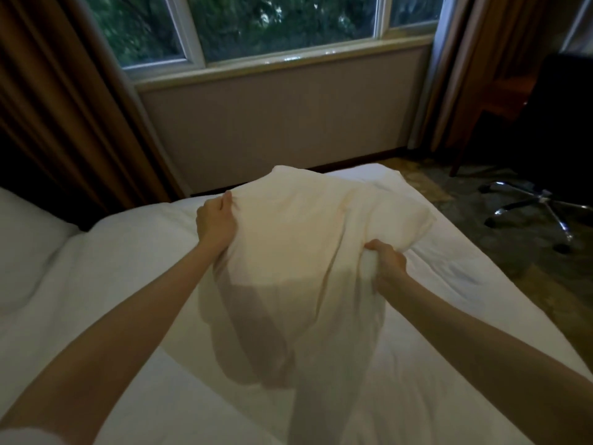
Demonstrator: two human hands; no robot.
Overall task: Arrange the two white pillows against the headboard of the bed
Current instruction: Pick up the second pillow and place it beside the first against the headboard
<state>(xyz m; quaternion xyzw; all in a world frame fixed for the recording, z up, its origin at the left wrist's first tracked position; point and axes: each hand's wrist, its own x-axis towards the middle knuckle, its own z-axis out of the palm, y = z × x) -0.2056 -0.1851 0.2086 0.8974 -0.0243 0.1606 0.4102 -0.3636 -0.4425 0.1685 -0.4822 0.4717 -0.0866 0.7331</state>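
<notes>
I'm holding a white pillow (308,252) above the bed (128,284), my left grip (215,221) clamped on its edge, my right grip (386,263) bunching its corner.

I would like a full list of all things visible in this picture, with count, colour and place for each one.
pillow: one, white, held up over the middle of the bed
second pillow: one, white, lying at the left edge of the view
bed: one, white sheets, fills the lower part
window: one, white frame, top centre
curtains: two, brown, left and right of the window
office chair: one, black with chrome base, right side
floor: patterned, right of the bed
left hand: grips the pillow's left side
right hand: grips the pillow's right edge
</notes>
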